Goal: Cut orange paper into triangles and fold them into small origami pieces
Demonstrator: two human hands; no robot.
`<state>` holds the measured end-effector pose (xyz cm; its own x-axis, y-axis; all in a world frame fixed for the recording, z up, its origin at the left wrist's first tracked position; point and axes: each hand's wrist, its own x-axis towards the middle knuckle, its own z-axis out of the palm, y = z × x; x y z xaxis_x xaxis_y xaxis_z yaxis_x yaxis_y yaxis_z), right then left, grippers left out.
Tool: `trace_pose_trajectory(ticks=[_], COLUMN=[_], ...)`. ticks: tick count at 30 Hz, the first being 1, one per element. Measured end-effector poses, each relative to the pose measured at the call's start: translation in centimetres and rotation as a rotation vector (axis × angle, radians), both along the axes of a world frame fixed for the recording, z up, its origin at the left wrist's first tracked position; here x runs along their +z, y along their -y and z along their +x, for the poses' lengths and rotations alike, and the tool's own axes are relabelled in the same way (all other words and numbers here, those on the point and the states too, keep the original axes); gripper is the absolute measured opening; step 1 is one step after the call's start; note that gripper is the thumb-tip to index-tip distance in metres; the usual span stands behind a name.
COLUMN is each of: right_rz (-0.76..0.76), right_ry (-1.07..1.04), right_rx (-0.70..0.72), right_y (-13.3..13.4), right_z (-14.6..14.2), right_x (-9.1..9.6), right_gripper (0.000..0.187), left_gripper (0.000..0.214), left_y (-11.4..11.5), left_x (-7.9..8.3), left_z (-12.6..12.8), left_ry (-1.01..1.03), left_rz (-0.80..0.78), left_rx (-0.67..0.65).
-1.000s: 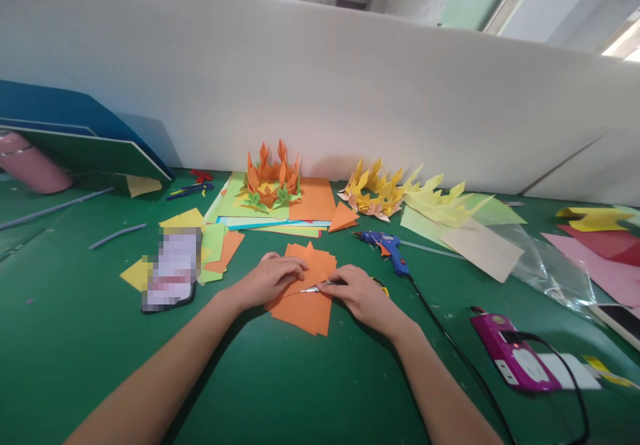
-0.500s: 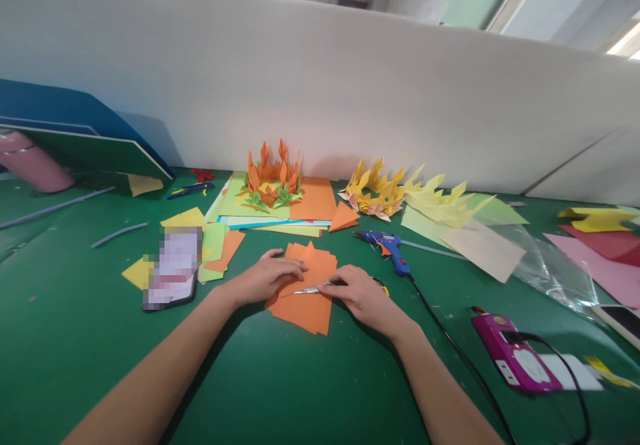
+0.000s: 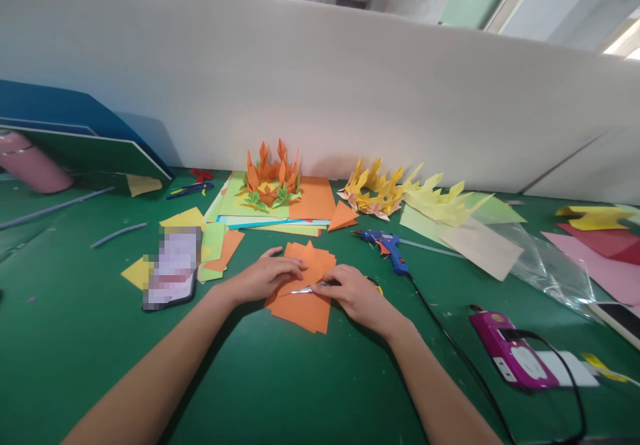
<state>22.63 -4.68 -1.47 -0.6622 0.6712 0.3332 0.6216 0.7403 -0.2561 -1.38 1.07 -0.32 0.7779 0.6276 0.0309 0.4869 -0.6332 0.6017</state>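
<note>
Orange paper sheets (image 3: pixel 303 315) lie in a loose, fanned stack on the green table in front of me. My left hand (image 3: pixel 270 275) rests on the stack's left side, fingers stretched out and pressing on the top sheet. From the right, my right hand (image 3: pixel 353 293) grips what look like scissors (image 3: pixel 301 291). Their silver blades lie low across the orange paper and point left. A bit of yellow and black handle shows behind the right hand; its fingers hide the middle of the tool.
Behind the stack stand an orange paper crown (image 3: pixel 273 182) and a yellow paper crown (image 3: pixel 375 192). A blue glue gun (image 3: pixel 387 245) lies to the right, its cable running toward me past a magenta device (image 3: pixel 515 355). A phone (image 3: pixel 173 265) sits at left.
My right hand has moved slightly left, taking the scissors farther across the orange paper. My left hand stays nearly still.
</note>
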Motion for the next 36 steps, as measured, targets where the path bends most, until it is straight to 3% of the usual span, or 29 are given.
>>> trace_pose_trajectory(ticks=[8, 19, 24, 29, 32, 36], right_rz=[-0.041, -0.058, -0.068, 0.06, 0.137, 0.106], right_ry=[-0.022, 0.041, -0.092, -0.264, -0.21, -0.074], right_rx=[0.008, 0.051, 0.063, -0.235, -0.414, -0.493], right_y=[0.2, 0.7, 0.7, 0.0, -0.6, -1.0], right_z=[0.3, -1.6, -0.3, 2.2, 2.9, 2.5], right_x=[-0.1, 0.7, 0.7, 0.2, -0.4, -1.3], right_gripper=[0.032, 0.032, 0.034, 0.036, 0.033, 0.031], left_gripper=[0.027, 0.029, 0.029, 0.018, 0.028, 0.034], left_y=[0.1, -0.2, -0.1, 0.3, 0.6, 0.8], left_x=[-0.1, -0.2, -0.3, 0.4, 1.0, 1.1], left_z=[0.1, 0.1, 0.0, 0.2, 0.4, 0.4], left_ry=[0.011, 0.003, 0.022, 0.012, 0.014, 0.01], left_rz=[-0.004, -0.034, -0.019, 0.022, 0.076, 0.105], left_rx=[0.009, 0.018, 0.034, 0.028, 0.021, 0.056])
